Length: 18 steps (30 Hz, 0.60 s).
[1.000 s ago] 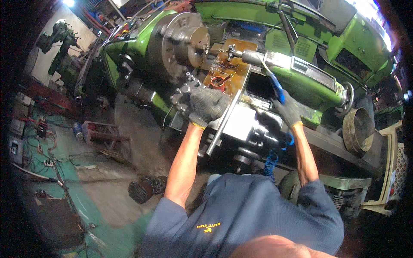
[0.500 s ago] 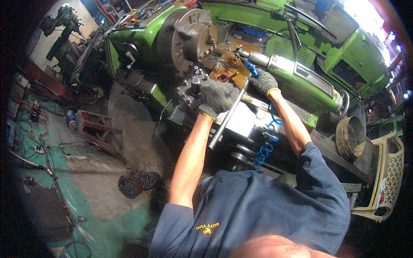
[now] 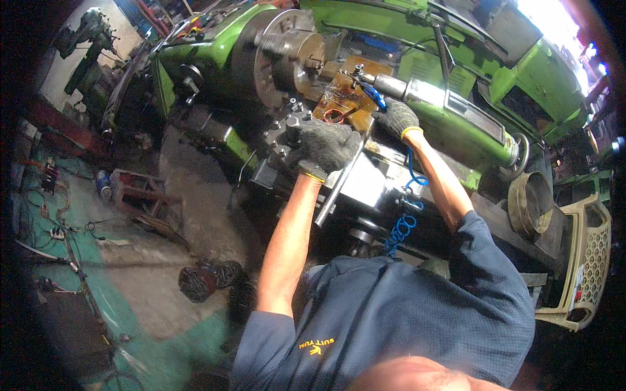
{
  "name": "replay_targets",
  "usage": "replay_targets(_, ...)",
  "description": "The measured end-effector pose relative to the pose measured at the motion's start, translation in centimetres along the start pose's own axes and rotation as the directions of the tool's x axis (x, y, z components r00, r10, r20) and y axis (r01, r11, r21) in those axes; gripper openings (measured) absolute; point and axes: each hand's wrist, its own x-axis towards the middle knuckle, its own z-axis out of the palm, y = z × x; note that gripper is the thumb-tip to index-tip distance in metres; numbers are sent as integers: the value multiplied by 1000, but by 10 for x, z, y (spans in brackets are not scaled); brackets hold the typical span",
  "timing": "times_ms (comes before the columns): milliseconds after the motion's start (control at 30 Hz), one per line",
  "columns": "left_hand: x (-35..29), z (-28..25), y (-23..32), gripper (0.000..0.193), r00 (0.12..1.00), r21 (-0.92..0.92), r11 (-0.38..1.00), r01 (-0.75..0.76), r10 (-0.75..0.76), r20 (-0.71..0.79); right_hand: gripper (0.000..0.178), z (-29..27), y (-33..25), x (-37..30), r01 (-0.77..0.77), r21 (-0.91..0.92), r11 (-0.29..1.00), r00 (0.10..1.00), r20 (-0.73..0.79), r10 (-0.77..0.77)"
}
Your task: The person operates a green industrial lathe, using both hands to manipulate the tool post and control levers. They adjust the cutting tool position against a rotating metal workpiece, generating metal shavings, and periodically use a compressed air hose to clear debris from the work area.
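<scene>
My right hand (image 3: 396,118), in a dark grey knit glove with a yellow cuff, is closed around a blue air blow gun (image 3: 373,96). Its thin nozzle points up and left, over a brown, oily plate (image 3: 349,98) in front of the tailstock quill (image 3: 389,86). A coiled blue hose (image 3: 402,228) hangs below that hand. My left hand (image 3: 328,146), gloved the same way, lies over the bolted tool post (image 3: 279,138) with fingers curled; what they grip is hidden. Beside its thumb side runs a long metal bar (image 3: 339,186). A red ring (image 3: 334,116) rests on the brown plate.
The lathe chuck (image 3: 293,55) looks blurred, up and left of my hands. The green tailstock (image 3: 456,124) with its handwheel (image 3: 518,155) stands right. A round metal pan (image 3: 529,203) sits by a beige grille panel (image 3: 583,264). Cables (image 3: 62,228) litter the left floor.
The blow gun has shifted slightly up and left, its nozzle tilting further left. My left hand stays on the tool post. The whole view has drifted a little.
</scene>
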Motion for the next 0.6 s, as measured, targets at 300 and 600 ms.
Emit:
replay_targets(300,3,-2,3,32,1000,38,999,-18,17,15,53,0,3,6,-43,11,999,999,20,43)
replay_targets(600,-1,-3,-1,31,1000,87,996,-7,6,7,51,26,-2,60,144,28,989,990,11,-144)
